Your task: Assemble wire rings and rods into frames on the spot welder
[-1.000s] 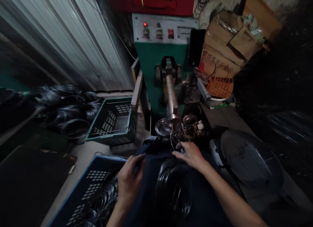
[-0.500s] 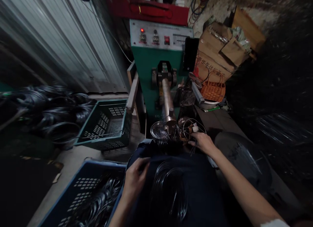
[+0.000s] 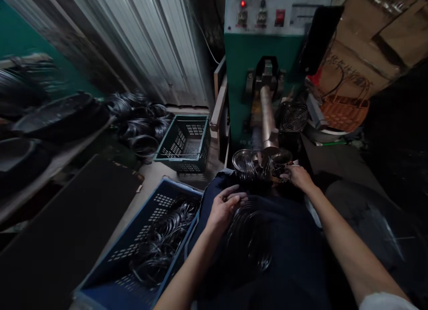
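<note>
Your left hand [image 3: 225, 208] lies open, palm down with the fingers spread, at the edge of the dark wire coil [image 3: 249, 238] in your navy-clothed lap [image 3: 294, 270]; it seems to rest on the loops without gripping them. Keeping that palm flat should stop the loops from sliding apart. Your right hand [image 3: 298, 177] reaches far, its fingers curled at the tangle of thin wire rings [image 3: 267, 167] just below the end of the steel tube [image 3: 268, 116] on the green machine [image 3: 240, 47]. Whether those fingers pinch a wire, you cannot tell from this view, so make sure of a firm hold on a single strand before you lift, since the rings look tangled. A shiny metal ring [image 3: 242, 161] sits at the left of that tangle. Near on your left, the blue perforated crate [image 3: 157, 216] holds more wire rings [image 3: 163, 243], and a green crate [image 3: 182, 143] stands beyond it. A small fan guard [image 3: 294, 116] sits right of the tube.
</note>
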Tool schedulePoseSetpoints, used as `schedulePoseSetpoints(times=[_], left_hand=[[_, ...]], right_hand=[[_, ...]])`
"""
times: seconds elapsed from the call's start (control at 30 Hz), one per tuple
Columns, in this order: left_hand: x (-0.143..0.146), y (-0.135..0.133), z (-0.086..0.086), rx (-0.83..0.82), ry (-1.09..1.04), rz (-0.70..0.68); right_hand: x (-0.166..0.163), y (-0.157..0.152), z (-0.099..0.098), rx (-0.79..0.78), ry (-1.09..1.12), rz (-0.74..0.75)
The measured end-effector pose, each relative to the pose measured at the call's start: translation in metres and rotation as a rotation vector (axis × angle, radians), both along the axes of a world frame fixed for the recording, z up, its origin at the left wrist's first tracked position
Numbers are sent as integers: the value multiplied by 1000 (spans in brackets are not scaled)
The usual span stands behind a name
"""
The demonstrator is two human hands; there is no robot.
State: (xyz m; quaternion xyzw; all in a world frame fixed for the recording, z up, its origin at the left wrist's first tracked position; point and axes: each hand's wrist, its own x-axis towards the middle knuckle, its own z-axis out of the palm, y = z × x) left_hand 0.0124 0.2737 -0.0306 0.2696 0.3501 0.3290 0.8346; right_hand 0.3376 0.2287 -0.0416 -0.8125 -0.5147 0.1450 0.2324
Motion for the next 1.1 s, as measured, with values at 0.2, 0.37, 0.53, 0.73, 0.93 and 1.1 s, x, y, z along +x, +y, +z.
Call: schedulePoseSetpoints(times=[0.2, 0.37, 0.53, 0.73, 0.93, 1.1], left_hand=[[-1, -1, -4, -8, -20, -24], [0, -3, -12, 4, -63, -35], [1, -9, -17, 63, -46, -45], [2, -14, -9, 101, 12, -52], [2, -14, -8, 91, 20, -45], [1, -15, -12, 103, 22, -54]], right_hand=[[-11, -53, -3, -19, 85, -50], [-26, -98, -4, 104, 536, -66], [-44, -126, -7, 115, 807, -139], [-55, -141, -13, 139, 856, -227], [-57, -145, -28, 170, 833, -244], [-59, -143, -31, 174, 818, -255]])
